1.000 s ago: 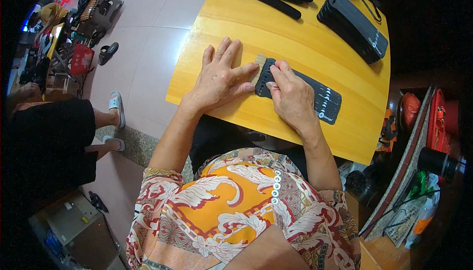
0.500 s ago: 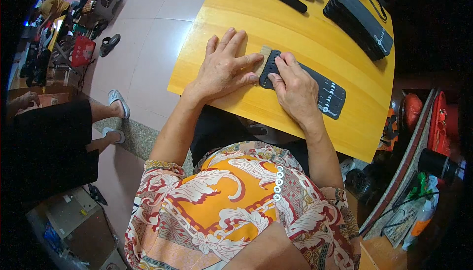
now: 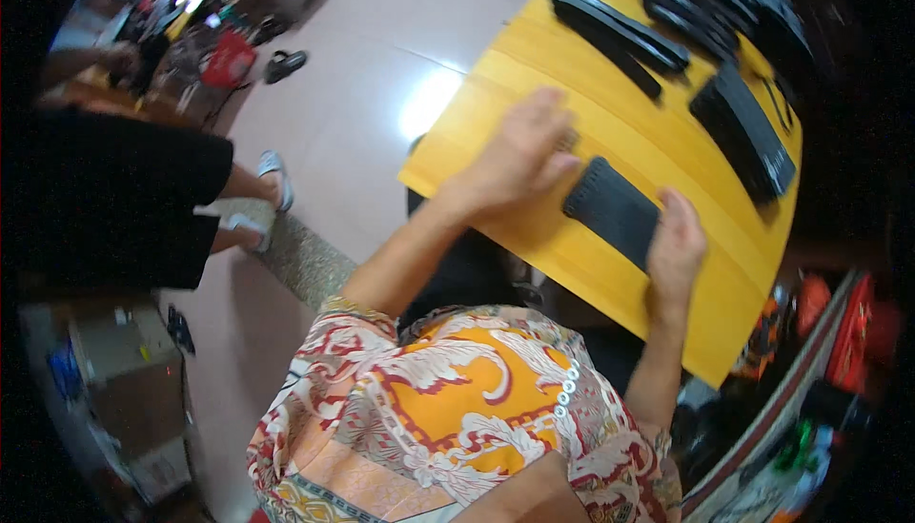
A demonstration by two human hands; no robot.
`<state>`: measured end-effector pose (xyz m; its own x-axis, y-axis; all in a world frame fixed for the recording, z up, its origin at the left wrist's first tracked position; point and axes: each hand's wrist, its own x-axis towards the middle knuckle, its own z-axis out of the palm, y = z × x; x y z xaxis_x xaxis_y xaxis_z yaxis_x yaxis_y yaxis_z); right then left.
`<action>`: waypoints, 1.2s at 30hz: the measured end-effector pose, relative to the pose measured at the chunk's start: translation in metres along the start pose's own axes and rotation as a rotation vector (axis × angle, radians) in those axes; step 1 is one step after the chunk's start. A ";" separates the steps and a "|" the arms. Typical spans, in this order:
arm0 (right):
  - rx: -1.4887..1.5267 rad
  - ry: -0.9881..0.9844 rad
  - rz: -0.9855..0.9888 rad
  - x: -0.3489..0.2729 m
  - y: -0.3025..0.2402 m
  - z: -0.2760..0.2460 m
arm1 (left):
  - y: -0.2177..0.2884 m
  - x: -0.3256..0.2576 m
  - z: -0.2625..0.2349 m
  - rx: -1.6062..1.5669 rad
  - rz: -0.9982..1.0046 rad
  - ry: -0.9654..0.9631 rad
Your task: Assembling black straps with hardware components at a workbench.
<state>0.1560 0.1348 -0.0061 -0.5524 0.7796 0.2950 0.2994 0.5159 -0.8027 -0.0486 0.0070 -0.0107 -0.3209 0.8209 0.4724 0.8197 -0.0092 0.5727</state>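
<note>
Black flat case (image 3: 612, 210) lies on the yellow table (image 3: 667, 313) between both hands: left hand (image 3: 519, 156) spread flat beside it, seemingly steadying; right hand (image 3: 675, 245) grips its near end, though motion blur obscures the fingers.

Bright overhead indoor light, glaring white off the pale pink tiled floor (image 3: 429, 103) beside the glossy yellow wooden desk (image 3: 610, 266). Motion-blurred throughout, both hands smeared, black items on the far side soft. Strong fisheye bending at the rim, corners black, right edge dim.
</note>
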 end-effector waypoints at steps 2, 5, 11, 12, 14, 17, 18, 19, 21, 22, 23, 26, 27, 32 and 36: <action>-0.008 0.069 0.148 -0.006 0.022 -0.016 | 0.016 0.006 0.020 -0.097 0.183 -0.014; -0.166 0.000 0.151 -0.009 0.031 -0.027 | 0.045 0.011 0.064 0.003 0.221 -0.144; -0.283 0.030 0.065 -0.018 0.034 -0.019 | 0.054 0.000 0.079 0.136 0.249 -0.238; -0.277 0.021 0.059 -0.015 0.035 -0.019 | 0.053 0.002 0.078 0.145 0.229 -0.226; -0.214 0.047 0.144 -0.015 0.033 -0.017 | 0.053 0.003 0.079 0.155 0.216 -0.249; -0.102 0.075 0.200 -0.019 0.042 -0.020 | 0.055 0.006 0.077 0.130 0.208 -0.256; -0.085 0.102 0.228 -0.020 0.043 -0.024 | 0.056 0.008 0.078 0.104 0.196 -0.271; -0.129 0.112 0.225 -0.020 0.041 -0.023 | 0.058 0.010 0.078 0.073 0.188 -0.288; -0.192 0.104 0.176 -0.021 0.041 -0.025 | 0.060 0.014 0.080 0.036 0.186 -0.342; -0.245 0.082 0.114 -0.021 0.041 -0.027 | 0.061 0.018 0.080 0.019 0.177 -0.386; -0.232 0.066 0.089 -0.020 0.040 -0.027 | 0.062 0.021 0.076 0.047 0.153 -0.433; -0.189 0.027 0.095 -0.012 0.031 -0.024 | 0.066 0.026 0.066 0.118 0.102 -0.553; -0.211 0.015 0.077 -0.007 0.024 -0.024 | 0.066 0.026 0.062 0.163 0.098 -0.574; -0.169 0.098 -0.042 -0.005 0.018 -0.033 | 0.077 0.035 0.062 0.257 0.150 -0.630; -0.125 0.219 -0.097 -0.018 0.028 -0.035 | 0.084 0.034 0.069 0.349 0.152 -0.625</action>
<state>0.2010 0.1479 -0.0160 -0.4056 0.7759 0.4833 0.3547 0.6209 -0.6991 0.0420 0.0732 0.0070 0.0537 0.9986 -0.0005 0.9706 -0.0520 0.2352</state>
